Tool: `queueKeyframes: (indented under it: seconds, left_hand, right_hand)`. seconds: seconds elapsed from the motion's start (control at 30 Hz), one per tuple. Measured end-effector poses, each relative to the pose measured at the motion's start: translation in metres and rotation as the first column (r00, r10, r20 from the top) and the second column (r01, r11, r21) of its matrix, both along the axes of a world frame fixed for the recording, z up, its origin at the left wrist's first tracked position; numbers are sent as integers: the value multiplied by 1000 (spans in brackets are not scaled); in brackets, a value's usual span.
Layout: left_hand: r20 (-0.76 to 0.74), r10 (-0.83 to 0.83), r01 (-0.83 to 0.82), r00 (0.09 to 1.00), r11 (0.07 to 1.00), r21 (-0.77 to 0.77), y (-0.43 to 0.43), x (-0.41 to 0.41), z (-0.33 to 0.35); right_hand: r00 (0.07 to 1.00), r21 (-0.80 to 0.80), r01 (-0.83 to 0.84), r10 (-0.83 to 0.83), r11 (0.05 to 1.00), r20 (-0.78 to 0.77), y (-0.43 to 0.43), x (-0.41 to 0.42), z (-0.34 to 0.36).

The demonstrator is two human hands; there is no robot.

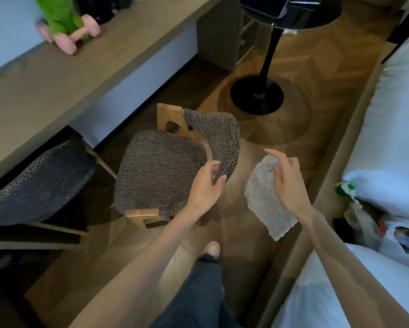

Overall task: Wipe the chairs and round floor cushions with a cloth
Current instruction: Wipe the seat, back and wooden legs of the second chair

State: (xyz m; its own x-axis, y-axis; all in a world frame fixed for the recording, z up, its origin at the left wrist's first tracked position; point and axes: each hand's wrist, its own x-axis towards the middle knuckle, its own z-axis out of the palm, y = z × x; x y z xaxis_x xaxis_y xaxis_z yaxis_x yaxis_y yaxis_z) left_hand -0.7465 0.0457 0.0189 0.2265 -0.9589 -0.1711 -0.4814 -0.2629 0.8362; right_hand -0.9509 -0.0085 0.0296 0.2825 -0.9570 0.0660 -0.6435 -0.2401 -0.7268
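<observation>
The left hand (207, 185) curls round the end of the woven backrest (219, 138); the right hand (287, 185) loosely pinches a hanging grey cloth (265, 204), which may slip. Tugging could tip the chair (161, 171).

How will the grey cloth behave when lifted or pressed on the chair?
The cloth is likely floppy: it hangs limp below the right hand holding its top. Probably light, since one loose hold carries it. Its fuzzy surface should grip rather than slide.
</observation>
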Motion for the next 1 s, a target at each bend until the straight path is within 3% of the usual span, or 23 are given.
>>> queueKeyframes:
  seconds: [0.43,0.57,0.7,1.0]
  left_hand:
    - [262,-22,-43,965,970,240,-132,-40,-80]
    - [297,28,-109,954,960,259,-144,-47,-95]
    - [436,45,-193,899,934,300,-148,-52,-105]
    - [467,68,-245,882,912,330,-135,-49,-104]
  right_hand:
    - [944,147,-304,319,941,-88,-180,20,-44]
    - [855,273,-445,495,853,-151,-212,32,-65]
    - [742,334,-586,654,739,-145,-230,45,-86]
    - [621,316,-729,781,608,-68,-231,50,-113]
